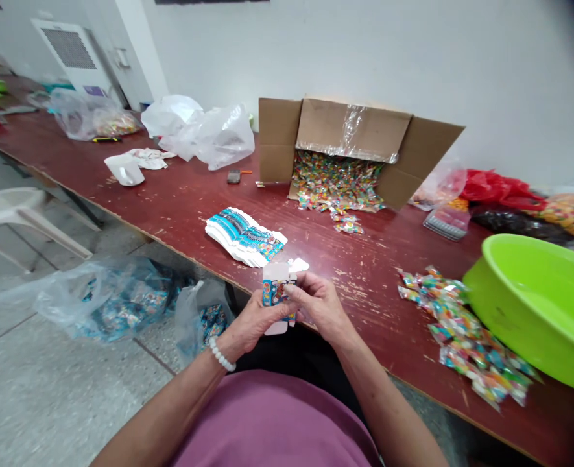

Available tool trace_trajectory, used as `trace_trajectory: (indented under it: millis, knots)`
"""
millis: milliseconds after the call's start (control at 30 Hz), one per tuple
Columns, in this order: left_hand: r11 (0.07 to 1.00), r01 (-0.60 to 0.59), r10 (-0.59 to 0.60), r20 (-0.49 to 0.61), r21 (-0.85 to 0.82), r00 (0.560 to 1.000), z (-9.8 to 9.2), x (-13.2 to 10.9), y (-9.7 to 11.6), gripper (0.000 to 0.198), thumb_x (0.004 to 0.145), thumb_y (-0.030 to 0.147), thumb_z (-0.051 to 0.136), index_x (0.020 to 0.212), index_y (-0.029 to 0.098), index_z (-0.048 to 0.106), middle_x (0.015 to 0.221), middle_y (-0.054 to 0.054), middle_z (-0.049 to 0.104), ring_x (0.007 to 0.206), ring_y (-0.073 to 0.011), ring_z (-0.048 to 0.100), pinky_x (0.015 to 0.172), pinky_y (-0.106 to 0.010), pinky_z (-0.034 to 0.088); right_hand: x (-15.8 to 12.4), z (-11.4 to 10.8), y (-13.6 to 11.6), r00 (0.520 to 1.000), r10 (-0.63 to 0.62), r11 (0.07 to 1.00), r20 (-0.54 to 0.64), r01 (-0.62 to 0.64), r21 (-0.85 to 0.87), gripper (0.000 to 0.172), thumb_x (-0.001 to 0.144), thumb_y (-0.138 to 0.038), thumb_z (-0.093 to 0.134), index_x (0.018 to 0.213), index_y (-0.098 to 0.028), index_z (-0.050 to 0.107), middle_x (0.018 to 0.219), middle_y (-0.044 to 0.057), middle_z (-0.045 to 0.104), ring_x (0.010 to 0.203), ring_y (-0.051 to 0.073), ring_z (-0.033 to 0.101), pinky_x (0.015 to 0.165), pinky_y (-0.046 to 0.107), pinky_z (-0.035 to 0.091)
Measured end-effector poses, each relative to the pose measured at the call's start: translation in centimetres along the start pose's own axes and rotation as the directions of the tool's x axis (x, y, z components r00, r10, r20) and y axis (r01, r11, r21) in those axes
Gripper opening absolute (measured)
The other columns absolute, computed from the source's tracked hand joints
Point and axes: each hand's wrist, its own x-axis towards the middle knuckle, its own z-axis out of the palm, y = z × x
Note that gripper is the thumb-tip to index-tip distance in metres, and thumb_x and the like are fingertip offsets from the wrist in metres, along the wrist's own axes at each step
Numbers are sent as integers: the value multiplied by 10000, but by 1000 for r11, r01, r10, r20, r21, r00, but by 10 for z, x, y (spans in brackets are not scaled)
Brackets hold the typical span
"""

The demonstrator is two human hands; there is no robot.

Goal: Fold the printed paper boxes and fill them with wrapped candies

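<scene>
Between both hands, at the table's front edge, is a small blue printed candy box (274, 293) with its white end flaps sticking out at top and bottom. My left hand (253, 319), with a white bead bracelet at the wrist, grips its lower left side. My right hand (322, 303) closes on its right side, thumb across the printed front. Just beyond the hands lies a fanned stack of flat blue-and-white boxes (245, 237). Wrapped candies (466, 334) are heaped to the right on the table.
An open cardboard carton (355, 130) spills wrapped candies at the back of the red table (179, 194). A green basin (525, 311) stands at the right. Plastic bags of blue packs (126, 301) sit on the floor at left, near a white stool (19, 207). A white cup (124, 170) lies tipped.
</scene>
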Motion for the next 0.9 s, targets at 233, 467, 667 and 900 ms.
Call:
trace_trajectory:
  millis: [233, 467, 667, 900]
  knots:
    - [982, -162, 178, -183, 100, 967, -4, -9, -1, 666, 757, 307, 807, 1311, 241, 444, 1078, -45, 730, 872, -187, 716, 805, -321, 579, 3, 3, -1, 957, -86, 996, -278, 91, 7, 459, 685, -310, 813, 1069, -251, 568, 729, -37, 702, 643, 159, 652, 634, 280, 525]
    - [947, -207, 257, -193, 246, 947, -5, -13, -3, 504, 819, 302, 728, 1289, 266, 549, 1130, -30, 709, 937, -181, 685, 807, -273, 558, 0, 4, 11, 959, -171, 985, -228, 170, -27, 247, 781, -387, 755, 943, -231, 655, 807, 1, 717, 700, 161, 648, 672, 284, 510]
    - [984, -69, 96, -160, 167, 982, -10, -11, 6, 272, 836, 400, 700, 1024, 212, 642, 872, -1, 687, 736, -151, 634, 638, -235, 525, 8, -7, 10, 981, -75, 997, -179, 70, -34, 301, 715, -466, 789, 745, -193, 666, 632, -18, 634, 590, 133, 567, 592, 263, 472]
    - [988, -101, 122, -189, 117, 974, -13, -10, 1, 444, 777, 366, 783, 1129, 235, 545, 834, 20, 680, 723, -133, 641, 671, -230, 526, 6, -6, 10, 989, -110, 994, -100, 107, -33, 249, 715, -410, 816, 783, -195, 711, 712, 8, 710, 642, 149, 623, 638, 273, 506]
